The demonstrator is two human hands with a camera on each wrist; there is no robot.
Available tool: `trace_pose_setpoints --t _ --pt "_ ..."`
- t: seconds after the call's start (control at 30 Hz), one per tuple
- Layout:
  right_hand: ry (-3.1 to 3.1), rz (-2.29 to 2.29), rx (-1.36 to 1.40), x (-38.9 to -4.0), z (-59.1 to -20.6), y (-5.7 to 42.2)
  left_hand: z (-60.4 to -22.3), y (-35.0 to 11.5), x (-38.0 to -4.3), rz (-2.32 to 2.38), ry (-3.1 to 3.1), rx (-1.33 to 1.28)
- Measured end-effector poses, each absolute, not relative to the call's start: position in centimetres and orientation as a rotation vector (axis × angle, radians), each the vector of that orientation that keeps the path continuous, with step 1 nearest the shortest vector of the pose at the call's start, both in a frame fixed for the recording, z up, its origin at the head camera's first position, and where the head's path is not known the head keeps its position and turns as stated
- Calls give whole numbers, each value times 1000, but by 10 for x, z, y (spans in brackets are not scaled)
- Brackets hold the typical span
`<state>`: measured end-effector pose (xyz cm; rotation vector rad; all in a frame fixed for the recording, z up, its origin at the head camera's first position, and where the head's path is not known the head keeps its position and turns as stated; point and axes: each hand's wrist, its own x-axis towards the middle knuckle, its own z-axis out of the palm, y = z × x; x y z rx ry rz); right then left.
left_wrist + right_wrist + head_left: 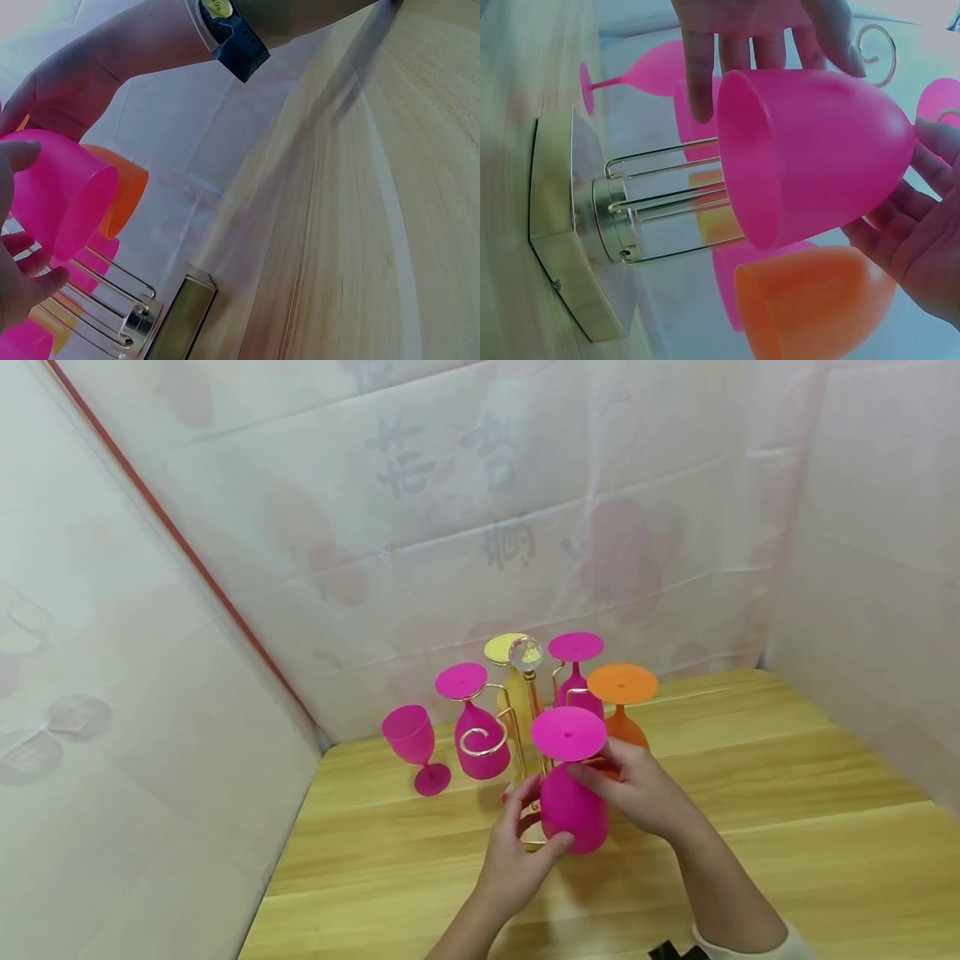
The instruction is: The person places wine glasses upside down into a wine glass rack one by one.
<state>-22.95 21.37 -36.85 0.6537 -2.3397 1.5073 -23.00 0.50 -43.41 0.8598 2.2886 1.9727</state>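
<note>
A pink goblet (574, 810) hangs upside down at the front of a gold wire rack (705, 199), its round foot (568, 734) uppermost. From the right, my right hand (637, 789) grips it near the stem, where bowl and stem meet. My left hand (517, 860) holds the bowl from the left, its thumb near the rim and its other fingers partly hidden on the rack side. In the right wrist view the left hand (772, 34) is above the bowl and the right hand (922, 232) at its stem end.
Other goblets hang inverted around the rack: orange (622, 685), yellow (504, 648) and pink (480, 743). One pink goblet (410, 735) stands upright on the wooden table (360, 868) at left. A crystal ball (526, 653) tops the rack. Pale sheets (465, 527) surround the table.
</note>
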Motion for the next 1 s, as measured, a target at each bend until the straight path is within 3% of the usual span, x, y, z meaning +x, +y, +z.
trace_pose_setpoints --t 1.0 --pt "-2318 1536 478 -224 -371 223 -435 -4 -274 2133 2468 718"
